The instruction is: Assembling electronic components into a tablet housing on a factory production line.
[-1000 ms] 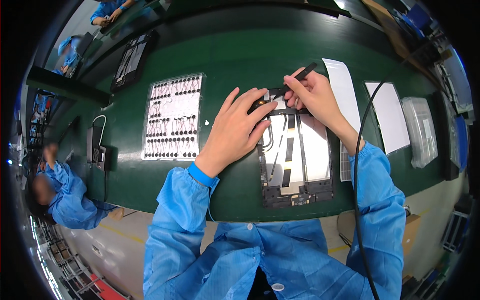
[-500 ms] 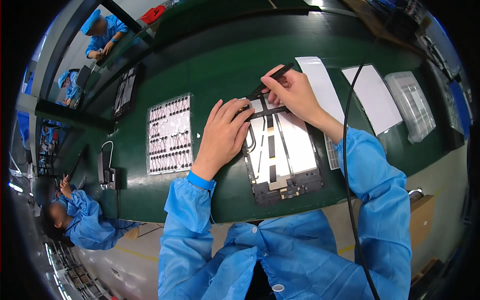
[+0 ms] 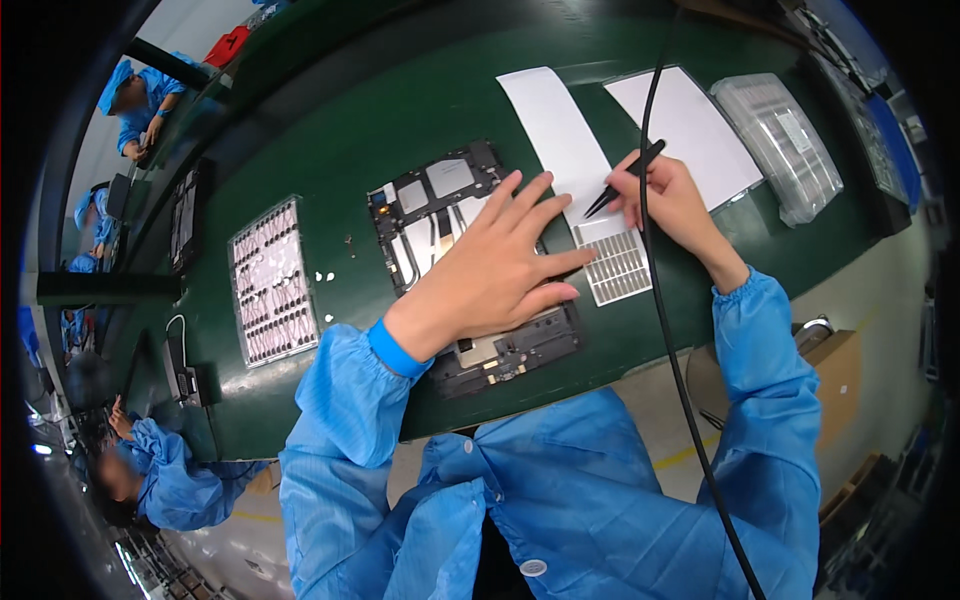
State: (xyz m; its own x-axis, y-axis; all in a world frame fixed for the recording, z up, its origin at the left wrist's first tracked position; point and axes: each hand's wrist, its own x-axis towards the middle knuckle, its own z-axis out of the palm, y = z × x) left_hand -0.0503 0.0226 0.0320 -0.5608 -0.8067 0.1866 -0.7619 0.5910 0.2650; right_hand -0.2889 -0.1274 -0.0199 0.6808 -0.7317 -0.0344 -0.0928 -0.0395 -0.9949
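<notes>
At the near edge of the green desk [image 3: 340, 150] we see our own blue sleeves come up from below. Just past that edge lies the opened tablet body [image 3: 440, 210], a dark frame with pale plates and small boards inside, reaching from the near edge toward the desk's middle. Our left hand [image 3: 495, 270] lies flat on its right half, palm down, fingers spread wide and holding nothing, covering much of the inner parts.

Just right of the tablet, near the desk's right part, sits a small sheet of tiny parts in rows [image 3: 618, 268], touching the near end of a long white paper strip [image 3: 550, 125]. Our right hand [image 3: 675, 205] hovers over this spot, closed on black tweezers [image 3: 625, 178] in a pen-like grip; their tip points down and left toward the top of the small sheet. A black cable [image 3: 655, 260] runs across the right wrist and down past the near edge.

Left of the tablet, toward the desk's left edge, lies a tray of small pink pieces in rows [image 3: 270, 280], well apart from both hands.

Farther off, toward the far right corner, we see a white sheet [image 3: 690, 120] beside the paper strip, then a clear plastic tray [image 3: 785, 140]. Beyond the left edge, other people in blue coats [image 3: 140, 90] work at their own places.
</notes>
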